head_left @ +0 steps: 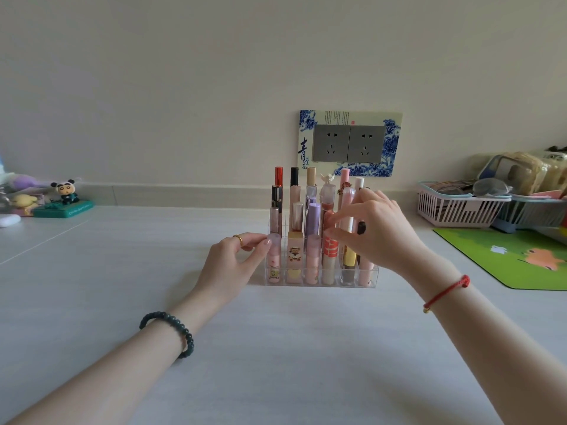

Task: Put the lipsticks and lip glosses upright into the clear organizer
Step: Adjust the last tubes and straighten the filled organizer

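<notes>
Pale counter (291,348) below a cream wall carries the clear organizer (375,276), packed with upright tubes, between both grips. The left grip (242,256) pinches the pink tube (274,262) by its cap. The right grip (377,228) looks clamped on the red-patterned tube (330,253). These tubes are probably light, slick and easily tipped, so take them by the cap from above. Neighbouring tubes crowd each grip, and a pink basket (454,210) sits well outside the right grip.
</notes>
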Demonstrator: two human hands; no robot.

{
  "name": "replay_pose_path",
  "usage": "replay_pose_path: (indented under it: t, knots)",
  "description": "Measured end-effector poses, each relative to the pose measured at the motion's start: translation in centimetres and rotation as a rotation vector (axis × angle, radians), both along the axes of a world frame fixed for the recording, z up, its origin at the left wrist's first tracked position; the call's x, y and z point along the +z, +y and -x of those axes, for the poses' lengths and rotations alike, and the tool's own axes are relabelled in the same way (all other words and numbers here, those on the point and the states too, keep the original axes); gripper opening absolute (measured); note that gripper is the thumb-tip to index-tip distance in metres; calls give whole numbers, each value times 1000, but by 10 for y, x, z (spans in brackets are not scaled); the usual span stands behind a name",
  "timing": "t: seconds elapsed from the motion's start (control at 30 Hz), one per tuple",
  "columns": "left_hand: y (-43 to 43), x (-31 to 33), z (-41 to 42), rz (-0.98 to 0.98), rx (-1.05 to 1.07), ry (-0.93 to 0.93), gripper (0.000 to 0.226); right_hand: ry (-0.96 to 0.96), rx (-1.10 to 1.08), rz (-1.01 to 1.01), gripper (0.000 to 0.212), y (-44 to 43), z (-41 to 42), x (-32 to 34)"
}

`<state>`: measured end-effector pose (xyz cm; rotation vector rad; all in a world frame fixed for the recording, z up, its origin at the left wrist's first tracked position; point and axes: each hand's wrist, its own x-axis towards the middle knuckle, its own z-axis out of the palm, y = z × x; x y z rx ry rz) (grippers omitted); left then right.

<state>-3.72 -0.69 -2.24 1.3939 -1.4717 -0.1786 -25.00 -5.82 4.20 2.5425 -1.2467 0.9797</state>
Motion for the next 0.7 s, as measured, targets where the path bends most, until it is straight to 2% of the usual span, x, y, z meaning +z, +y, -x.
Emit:
replay_pose_path:
  t: [0.17,0.7]
  knots:
    - [-2,-2,-2,-6,1,3,16,92,10,-60,27,-1,4,-2]
    - [-1,-2,-2,-35,-4,21,11,57,19,-65,25,-1,5,-2]
